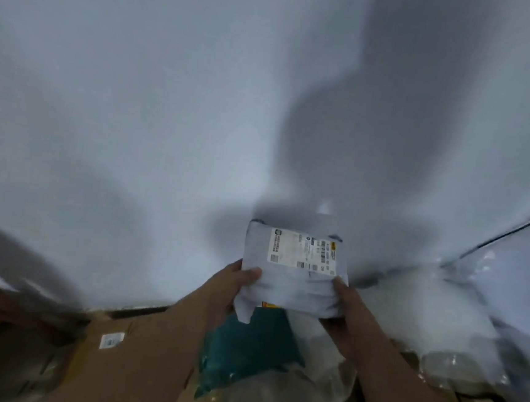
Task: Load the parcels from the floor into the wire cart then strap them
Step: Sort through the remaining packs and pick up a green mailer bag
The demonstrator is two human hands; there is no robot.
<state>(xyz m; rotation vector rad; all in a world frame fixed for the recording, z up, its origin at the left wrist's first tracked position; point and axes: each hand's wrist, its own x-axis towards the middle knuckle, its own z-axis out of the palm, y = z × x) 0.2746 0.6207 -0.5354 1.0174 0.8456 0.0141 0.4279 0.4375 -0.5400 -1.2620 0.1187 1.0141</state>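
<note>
A person's two bare hands hold up a small grey plastic parcel [292, 273] in front of a plain pale wall [137, 109]. The left hand [234, 284] grips the parcel's lower left corner, thumb on the front face; the right hand [343, 300] grips the lower right corner the same way, so each grip is closed on the parcel. A white shipping label [301, 250] covers the parcel's upper part; its print is too small to read. Below the forearms lie a brown cardboard box [122, 348] at left, a dark teal package [245, 343] in the middle, and clear plastic-wrapped bundles [454, 329] at right. The picture is blurred.
</note>
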